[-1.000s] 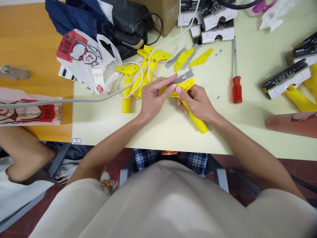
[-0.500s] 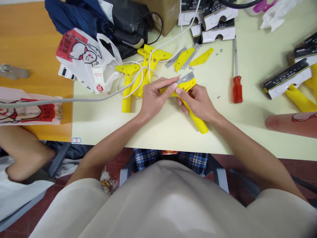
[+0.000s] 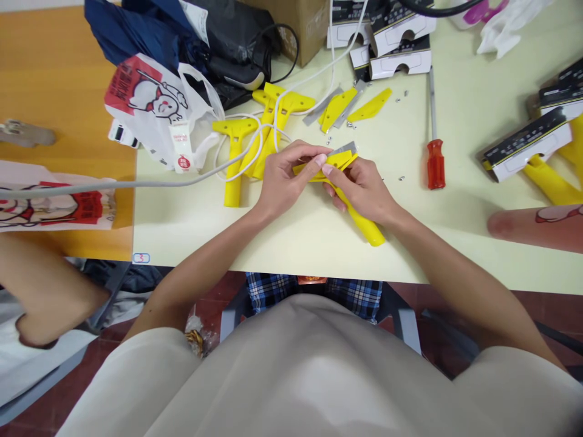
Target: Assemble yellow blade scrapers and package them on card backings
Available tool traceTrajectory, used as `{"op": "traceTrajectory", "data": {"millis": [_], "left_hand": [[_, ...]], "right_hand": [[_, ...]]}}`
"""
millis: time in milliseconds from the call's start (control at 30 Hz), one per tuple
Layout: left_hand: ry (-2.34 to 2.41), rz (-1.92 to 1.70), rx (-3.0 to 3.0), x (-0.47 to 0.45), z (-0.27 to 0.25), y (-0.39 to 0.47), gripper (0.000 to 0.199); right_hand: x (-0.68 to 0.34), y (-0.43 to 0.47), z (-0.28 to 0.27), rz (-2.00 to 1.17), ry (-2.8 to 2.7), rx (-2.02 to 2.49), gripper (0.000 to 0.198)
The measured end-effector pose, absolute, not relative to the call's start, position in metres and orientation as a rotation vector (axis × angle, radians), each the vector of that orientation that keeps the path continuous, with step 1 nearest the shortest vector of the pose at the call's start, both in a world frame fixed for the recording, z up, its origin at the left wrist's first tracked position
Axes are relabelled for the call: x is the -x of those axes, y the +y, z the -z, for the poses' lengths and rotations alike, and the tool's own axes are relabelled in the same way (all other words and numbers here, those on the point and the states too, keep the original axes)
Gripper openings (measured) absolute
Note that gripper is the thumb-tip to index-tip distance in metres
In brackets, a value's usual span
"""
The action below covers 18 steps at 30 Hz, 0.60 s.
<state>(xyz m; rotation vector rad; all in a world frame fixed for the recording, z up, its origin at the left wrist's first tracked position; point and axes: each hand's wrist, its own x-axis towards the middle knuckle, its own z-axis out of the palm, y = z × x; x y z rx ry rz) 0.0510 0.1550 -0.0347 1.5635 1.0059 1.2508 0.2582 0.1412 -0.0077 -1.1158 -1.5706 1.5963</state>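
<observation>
A yellow scraper point(image 3: 368, 229) is held over the table between my two hands, its handle slanting down to the right. My left hand point(image 3: 283, 182) is closed on the left end of its head, thumb on top. My right hand point(image 3: 367, 189) grips the head and upper handle, its thumb close to the left thumb. A grey metal blade point(image 3: 348, 147) sticks out along the far edge, partly under a yellow cover plate point(image 3: 340, 158). Beyond lie another yellow plate point(image 3: 371, 105), loose grey blades point(image 3: 350, 104) and small screws. My fingers hide part of the head.
Several yellow scraper handles point(image 3: 234, 164) lie at left, crossed by a white cable point(image 3: 259, 130). A red screwdriver point(image 3: 436, 164) lies at right. Black-and-white boxes point(image 3: 401, 64) stand at the back. A printed plastic bag point(image 3: 155, 106) is at back left. Another person's arm point(image 3: 59, 273) is at far left.
The yellow cover plate now lies over more of the blade, so less grey metal shows. My hands have barely moved. The other person's arm at left has shifted slightly.
</observation>
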Motion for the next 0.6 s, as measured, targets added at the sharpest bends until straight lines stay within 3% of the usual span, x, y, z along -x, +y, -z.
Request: {"op": "traceTrajectory", "data": {"millis": [600], "left_hand": [[0.939,-1.363,-1.826,-0.047,0.052,0.164,0.030]], "right_hand": [[-0.256,0.146,0.007,-1.772,-1.167,0.990,0.075]]}}
